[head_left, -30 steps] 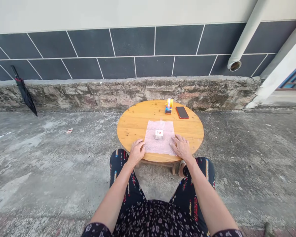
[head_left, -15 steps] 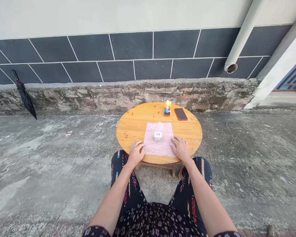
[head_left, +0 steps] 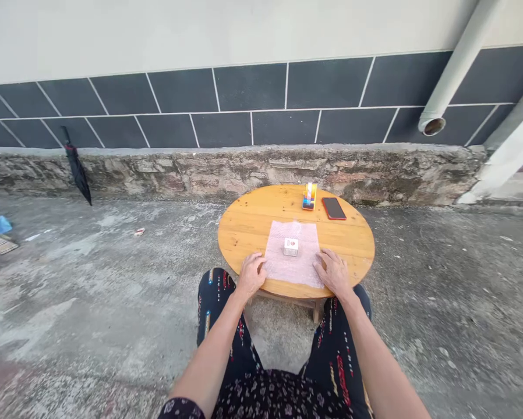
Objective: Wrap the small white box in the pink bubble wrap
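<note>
A thin square sheet of pinkish material, like bubble wrap, lies flat on the oval wooden table. On its middle sits a small white box with printing. My left hand rests at the sheet's left edge, fingers bent loosely and thumb apart, holding nothing. At the right edge lies my right hand, palm down with fingers apart, its fingertips touching the sheet. Neither hand touches the box.
Toward the table's far side stand a yellow and blue tape dispenser and a phone with a red edge. A folded black umbrella leans on the wall. A drainpipe comes down at right. Blue and red items lie on the ground far left.
My view has turned a little to the left, so everything sits farther right and items on the ground at far left show. Both hands, the sheet and the box keep their places.
</note>
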